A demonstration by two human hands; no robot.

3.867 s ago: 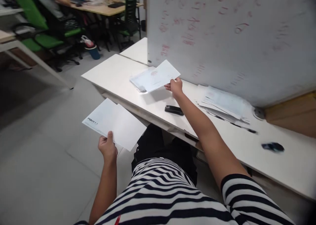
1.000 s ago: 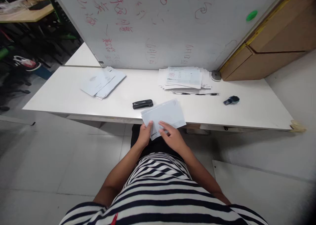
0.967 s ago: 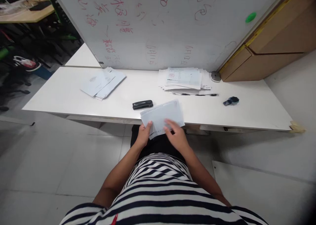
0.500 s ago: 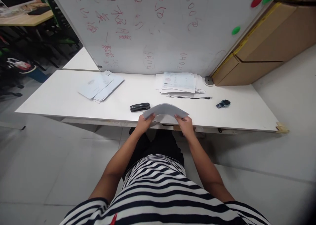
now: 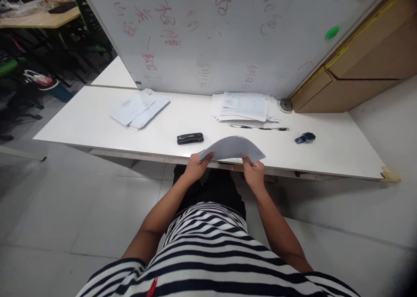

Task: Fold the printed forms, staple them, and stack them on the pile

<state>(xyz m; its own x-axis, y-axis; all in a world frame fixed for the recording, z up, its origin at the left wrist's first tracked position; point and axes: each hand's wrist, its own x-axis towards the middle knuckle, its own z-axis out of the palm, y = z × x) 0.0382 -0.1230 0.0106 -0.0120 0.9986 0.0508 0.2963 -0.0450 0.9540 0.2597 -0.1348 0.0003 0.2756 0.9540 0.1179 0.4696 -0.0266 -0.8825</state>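
I hold a small sheaf of white papers (image 5: 233, 147) with both hands above the front edge of the white table (image 5: 97, 123). The sheets bow upward in an arch. My left hand (image 5: 195, 166) pinches the left end and my right hand (image 5: 254, 174) pinches the right end. A black stapler (image 5: 190, 138) lies on the table just left of the papers.
A loose pile of sheets (image 5: 140, 109) lies at the table's back left, a thicker stack of papers (image 5: 243, 107) at the back middle with a pen (image 5: 260, 128) before it. A small dark object (image 5: 305, 137) lies to the right. A whiteboard (image 5: 208, 32) stands behind; cardboard boxes (image 5: 368, 58) right.
Earlier my right hand laid a sheet on the left pile. The papers then lay flat under both hands at the table edge; now they are lifted and bent into an arch.
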